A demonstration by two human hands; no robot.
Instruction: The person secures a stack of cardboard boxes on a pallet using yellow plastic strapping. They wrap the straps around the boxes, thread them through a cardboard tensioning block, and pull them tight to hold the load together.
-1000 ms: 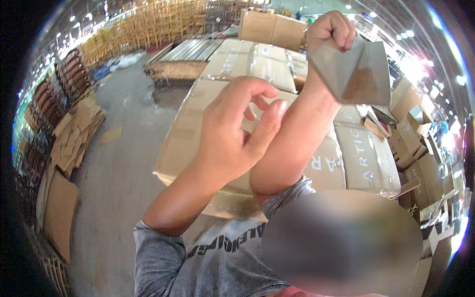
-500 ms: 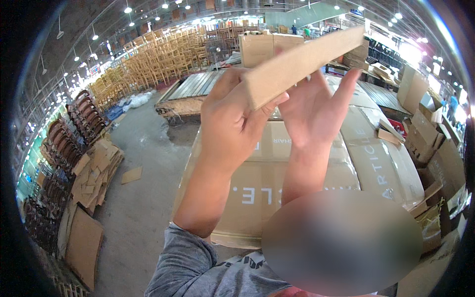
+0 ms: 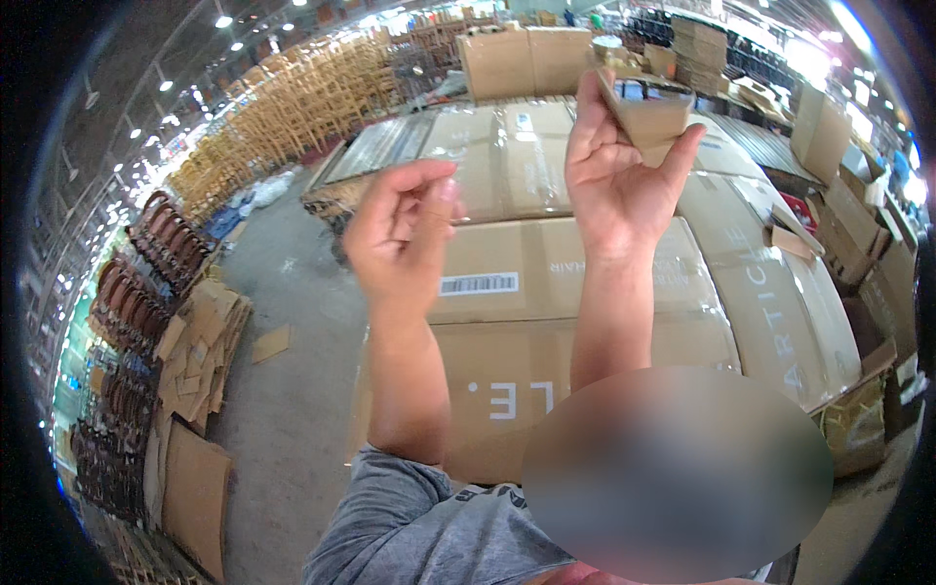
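Evidently, the taped cardboard cartons (image 3: 512, 341) sit edge to edge so that their tops make one broad surface, above which both hands are raised. Loosely curled, the left hand (image 3: 400, 229) shows nothing in its grip, thumb near the index finger, while the right hand (image 3: 624, 195) reaches farther forward, palm toward the wearer, its grip holding the bent cardboard piece (image 3: 655, 122) above the cartons between fingers and thumb, probably to steady its angled panels.
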